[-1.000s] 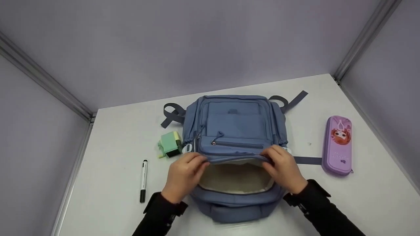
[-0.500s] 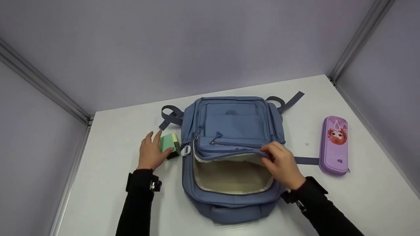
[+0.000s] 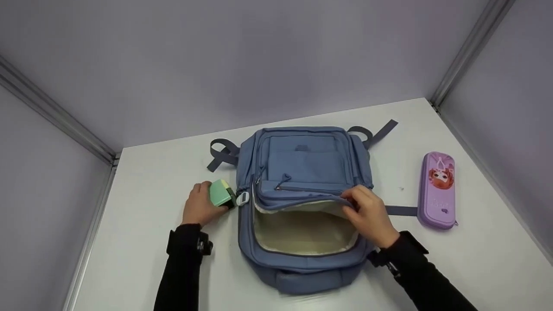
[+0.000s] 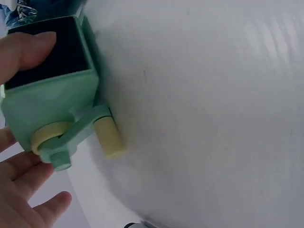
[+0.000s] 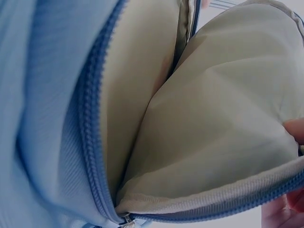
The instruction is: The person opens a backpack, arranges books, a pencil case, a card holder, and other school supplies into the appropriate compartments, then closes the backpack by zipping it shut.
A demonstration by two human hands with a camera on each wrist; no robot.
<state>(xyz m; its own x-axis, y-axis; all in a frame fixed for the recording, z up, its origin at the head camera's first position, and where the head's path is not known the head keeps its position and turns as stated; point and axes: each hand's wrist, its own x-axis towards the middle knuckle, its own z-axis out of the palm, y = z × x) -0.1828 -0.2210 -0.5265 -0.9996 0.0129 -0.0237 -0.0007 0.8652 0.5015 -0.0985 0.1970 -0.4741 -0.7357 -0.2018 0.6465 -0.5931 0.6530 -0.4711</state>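
A green hand-crank pencil sharpener [image 3: 219, 194] stands on the table beside the backpack's left side. My left hand [image 3: 198, 207] grips it; in the left wrist view the thumb lies on the black face of the sharpener [image 4: 52, 90], with the crank's yellow knob hanging free. The blue backpack [image 3: 302, 166] lies flat, its main compartment unzipped. With thumb and fingers my right hand [image 3: 370, 215] pinches the right part of the raised flap's edge. The right wrist view looks past the zipper into the pale lining [image 5: 218, 109].
A purple pencil case [image 3: 437, 190] lies on the white table [image 3: 142, 207] at the right, beside a strap end [image 3: 402, 211] from the backpack. More dark straps [image 3: 224, 155] spread at the far corners. Grey panels [image 3: 276, 65] stand around the table.
My left hand has let go of the flap, moved left to the sharpener and closed on it. The right hand keeps its hold on the flap. My left arm now covers the marker's spot.
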